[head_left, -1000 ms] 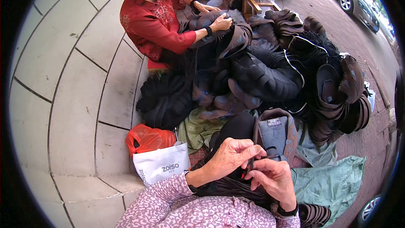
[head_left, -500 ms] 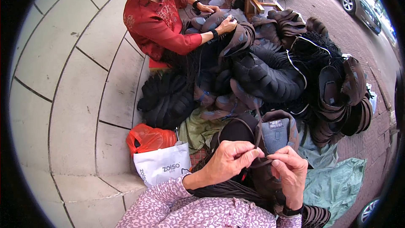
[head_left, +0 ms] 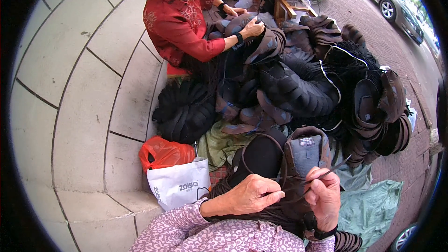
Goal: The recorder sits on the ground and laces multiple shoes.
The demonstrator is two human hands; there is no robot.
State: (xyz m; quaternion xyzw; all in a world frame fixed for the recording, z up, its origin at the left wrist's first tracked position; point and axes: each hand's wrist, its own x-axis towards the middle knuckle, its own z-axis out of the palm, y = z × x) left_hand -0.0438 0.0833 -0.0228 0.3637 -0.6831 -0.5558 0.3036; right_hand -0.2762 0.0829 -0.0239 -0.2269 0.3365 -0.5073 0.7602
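Note:
In front of me a brown shoe upper [head_left: 305,151] with a grey padded tongue lies over my lap, its lower part hidden behind my hands. A dark brown shoelace [head_left: 339,164] runs in loops around it. My left hand [head_left: 256,194] pinches the lace between thumb and forefinger, just left of the upper. On the other side, my right hand [head_left: 323,197] grips the lace too, with one end sticking out up and to the right past the fingers. Strands stretch across the gap between both hands.
Heaps of black shoe uppers [head_left: 298,86] and brown shoe uppers [head_left: 364,107] lie ahead. A co-worker in a red shirt [head_left: 179,25] handles uppers at the far left. A white paper bag [head_left: 179,182], an orange plastic bag [head_left: 163,151] and a green sheet [head_left: 368,210] lie nearby.
My hands have drawn apart from nearly touching fingertips. The lace's end now points out to the upper right of my right hand, and the strand standing upright before has dropped.

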